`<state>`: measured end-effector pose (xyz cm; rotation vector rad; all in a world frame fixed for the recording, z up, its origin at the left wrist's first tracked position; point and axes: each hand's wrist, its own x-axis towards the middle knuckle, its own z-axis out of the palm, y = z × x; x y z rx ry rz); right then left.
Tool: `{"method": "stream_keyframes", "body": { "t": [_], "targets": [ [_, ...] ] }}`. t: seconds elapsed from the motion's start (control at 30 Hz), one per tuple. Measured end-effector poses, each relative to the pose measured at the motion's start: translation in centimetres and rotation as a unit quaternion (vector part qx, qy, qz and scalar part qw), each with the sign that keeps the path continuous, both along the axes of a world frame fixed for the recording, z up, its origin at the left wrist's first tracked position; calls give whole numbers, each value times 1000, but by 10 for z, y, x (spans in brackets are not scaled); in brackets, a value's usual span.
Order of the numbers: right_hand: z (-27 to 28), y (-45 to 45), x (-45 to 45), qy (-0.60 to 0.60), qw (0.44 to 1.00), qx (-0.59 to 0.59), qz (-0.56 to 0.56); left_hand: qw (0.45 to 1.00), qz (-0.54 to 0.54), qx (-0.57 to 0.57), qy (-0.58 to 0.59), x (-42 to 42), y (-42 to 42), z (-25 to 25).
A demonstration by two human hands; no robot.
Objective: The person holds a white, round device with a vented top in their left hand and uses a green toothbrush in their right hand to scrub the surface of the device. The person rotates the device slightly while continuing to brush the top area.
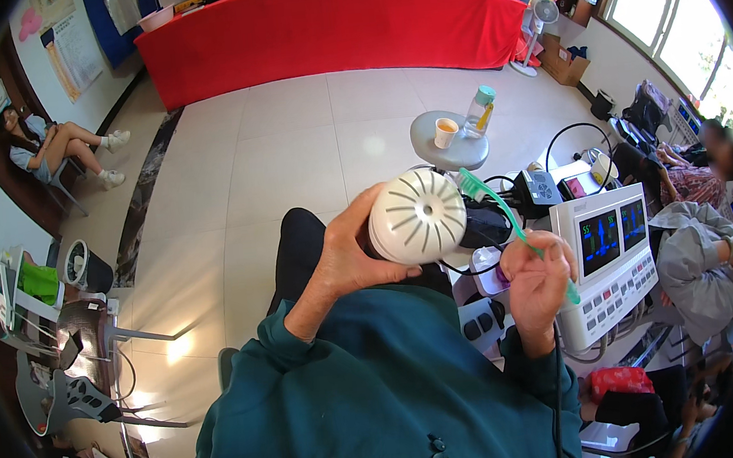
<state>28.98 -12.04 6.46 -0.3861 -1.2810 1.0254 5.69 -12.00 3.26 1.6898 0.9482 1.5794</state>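
Note:
My left hand (349, 250) is wrapped around a white rounded plastic device (419, 216) with radial slots and a small central hole in its face. In my right hand (537, 276) is a green toothbrush (507, 210), held by its handle, its bristled head pointing up and left. The bristles are close to the device's right side; whether they touch it I cannot tell. Just right of my right hand stands a white electronic console (605, 267) with two lit displays and rows of buttons.
Ahead, a grey stool (427, 133) bears a paper cup (446, 133) and a clear bottle (480, 112). Black cables and a black adapter box (536, 193) lie beside the console. People sit close on the right; another person (58, 141) sits far left. A red-draped table (329, 29) spans the back.

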Motion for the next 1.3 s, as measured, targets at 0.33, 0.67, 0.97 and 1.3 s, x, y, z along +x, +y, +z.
{"method": "stream_keyframes", "body": {
  "t": [0.33, 0.67, 0.97, 1.3],
  "targets": [
    [-1, 0, 1, -30, 999, -17, -1, 995, -8, 73, 73, 7, 0, -9],
    [8, -3, -4, -136, 987, 57, 67, 995, -18, 65, 71, 8, 0, -8],
    [1, -3, -1, -85, 990, 44, 100, 1000, 6, 4, 25, 2, 2, -7],
    [0, -1, -2, 18, 999, -40, 26, 997, 22, 45, 56, 3, 3, -6]
  ]
}}
